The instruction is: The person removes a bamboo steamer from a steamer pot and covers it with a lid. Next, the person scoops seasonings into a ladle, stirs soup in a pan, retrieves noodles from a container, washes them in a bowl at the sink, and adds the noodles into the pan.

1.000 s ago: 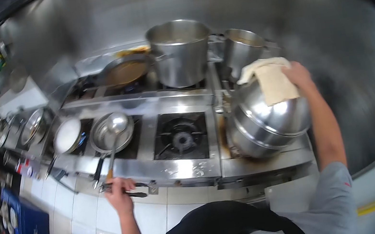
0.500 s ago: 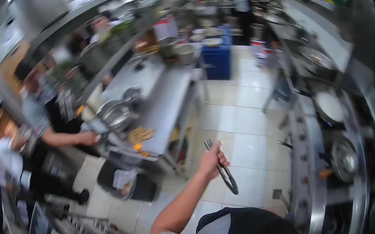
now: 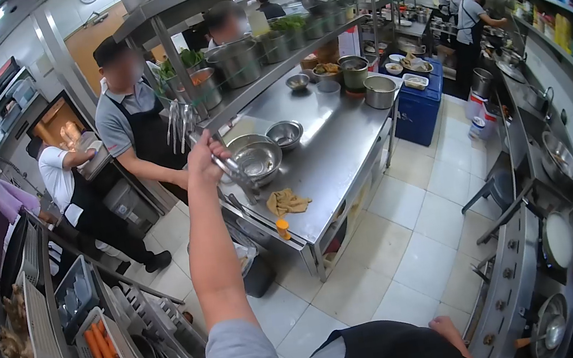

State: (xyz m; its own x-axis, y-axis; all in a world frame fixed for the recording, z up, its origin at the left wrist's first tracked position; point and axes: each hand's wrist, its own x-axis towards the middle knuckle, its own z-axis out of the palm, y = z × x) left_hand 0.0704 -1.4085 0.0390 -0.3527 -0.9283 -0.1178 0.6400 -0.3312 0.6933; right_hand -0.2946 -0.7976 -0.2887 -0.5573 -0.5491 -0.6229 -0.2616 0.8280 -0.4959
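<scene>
My left hand [image 3: 206,160] is raised at the end of my outstretched arm, closed around metal tongs [image 3: 236,175]. The tongs are blurred and overlap the view of a large steel bowl [image 3: 262,154] on the worktable. Several metal utensils [image 3: 181,120] hang from the shelf just beside my hand. A smaller steel bowl [image 3: 285,133] is beside the large one, and a tan cloth [image 3: 288,202] lies near the table's corner. Low beside my apron, my right hand [image 3: 448,330] shows only in part; its fingers are too unclear to read.
A co-worker [image 3: 133,120] in a dark apron stands left of the steel table [image 3: 343,163]; another [image 3: 67,175] is further left. Crates with carrots [image 3: 107,354] are at lower left. A stove [image 3: 503,291] runs along the right, and a blue box [image 3: 422,107] stands beyond the table.
My left hand has moved up and left with the tongs, from over the floor to the hanging utensils. The view has shifted, and my right hand now shows at the lower right.
</scene>
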